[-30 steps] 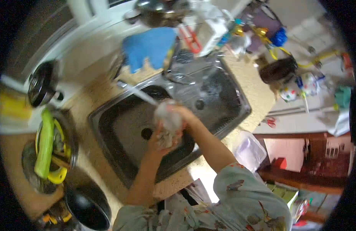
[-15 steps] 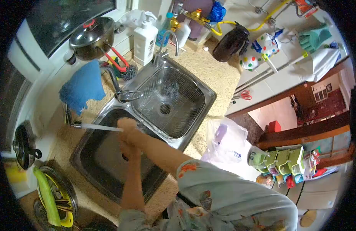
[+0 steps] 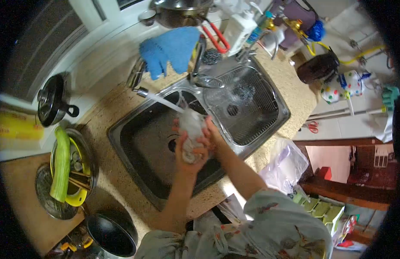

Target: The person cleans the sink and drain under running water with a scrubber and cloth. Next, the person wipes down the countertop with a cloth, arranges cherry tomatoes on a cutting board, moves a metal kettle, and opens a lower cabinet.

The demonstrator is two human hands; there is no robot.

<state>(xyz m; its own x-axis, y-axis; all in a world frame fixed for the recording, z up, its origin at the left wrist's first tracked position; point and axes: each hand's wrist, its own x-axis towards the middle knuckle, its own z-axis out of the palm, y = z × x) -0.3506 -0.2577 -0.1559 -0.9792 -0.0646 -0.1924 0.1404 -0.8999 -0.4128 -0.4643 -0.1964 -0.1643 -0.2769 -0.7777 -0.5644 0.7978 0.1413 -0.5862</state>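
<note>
Under tap (image 3: 141, 92), hands (image 3: 212, 136) now unclasped, cupping pale cloth (image 3: 192, 125).

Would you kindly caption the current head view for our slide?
Left hand and right hand hold pale cloth under running water over a sink.

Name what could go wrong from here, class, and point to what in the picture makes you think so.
Water running onto the pale cloth between the left hand and right hand could splash onto the counter.
If dropped, the cloth might cover the drain below, and the basin could fill.
The green gourd, lying across a crowded metal bowl, may roll off if bumped.
</note>
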